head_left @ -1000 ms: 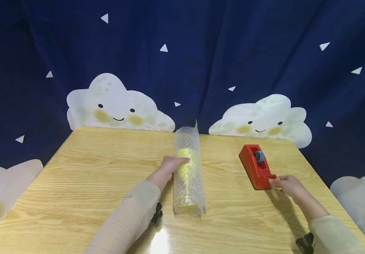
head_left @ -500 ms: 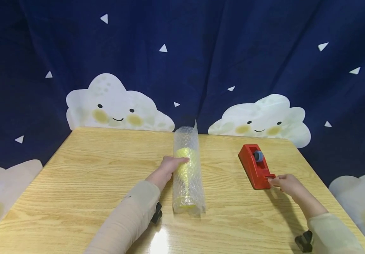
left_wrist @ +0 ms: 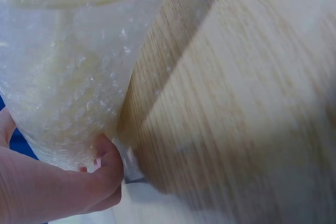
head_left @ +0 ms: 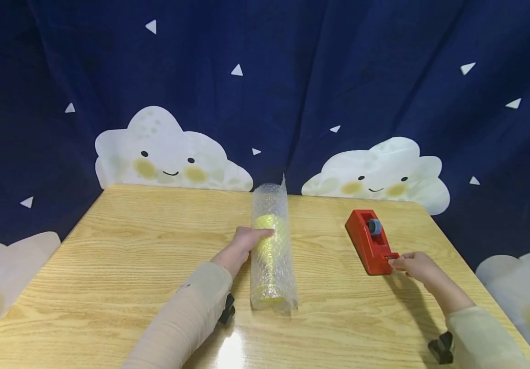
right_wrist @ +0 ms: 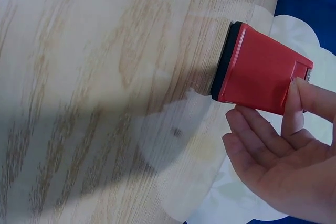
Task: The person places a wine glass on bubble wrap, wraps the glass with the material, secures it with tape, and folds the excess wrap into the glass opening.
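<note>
A pale wooden surface is backed by a dark blue curtain decorated with white triangles and smiling clouds.

In the head view, a long bundle of bubble wrap is laid down the middle, its far end near the back edge, with something yellow enclosed. It is gripped by the left hand, whose thumb is laid across the top. Light weight, a soft, slightly slippery skin and a firmer core may be expected; the yellow part is best held, since the far end looks hollow and could be crushed. Well apart to the right, a red tape dispenser is fitted with a blue roll of tape. At its front, thumb and finger of the right hand are pinched together, presumably on the tape end, which cannot be made out.

In the left wrist view, curled fingers, hidden from above, are shown against the bundle's side.

In the right wrist view, the dispenser's dark base and jagged edge are revealed, with the remaining fingers loosely extended.
</note>
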Tool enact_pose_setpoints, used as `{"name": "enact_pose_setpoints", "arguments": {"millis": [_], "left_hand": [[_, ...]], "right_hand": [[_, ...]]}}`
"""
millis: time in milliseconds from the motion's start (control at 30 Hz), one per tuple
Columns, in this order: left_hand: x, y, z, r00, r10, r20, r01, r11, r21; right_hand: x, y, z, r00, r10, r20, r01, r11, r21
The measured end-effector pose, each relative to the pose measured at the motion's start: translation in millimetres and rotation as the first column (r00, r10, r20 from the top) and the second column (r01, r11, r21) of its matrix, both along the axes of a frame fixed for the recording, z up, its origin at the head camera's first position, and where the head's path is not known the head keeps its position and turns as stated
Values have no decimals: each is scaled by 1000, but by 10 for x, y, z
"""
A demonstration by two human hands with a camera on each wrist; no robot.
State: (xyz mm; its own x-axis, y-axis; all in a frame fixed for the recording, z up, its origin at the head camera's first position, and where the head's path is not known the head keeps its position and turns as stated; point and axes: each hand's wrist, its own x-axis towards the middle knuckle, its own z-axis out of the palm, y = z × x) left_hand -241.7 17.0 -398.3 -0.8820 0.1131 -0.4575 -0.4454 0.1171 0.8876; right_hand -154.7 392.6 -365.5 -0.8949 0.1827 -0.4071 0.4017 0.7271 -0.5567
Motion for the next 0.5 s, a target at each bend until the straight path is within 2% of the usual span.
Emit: {"name": "enact_pose_setpoints", "arguments": {"millis": [500], "left_hand": [[-27,-33,-1,1000,10,-4,-10,1000,5]], "right_hand": [[-68,-80,-3,999,-25,-19,26,999,45]]}}
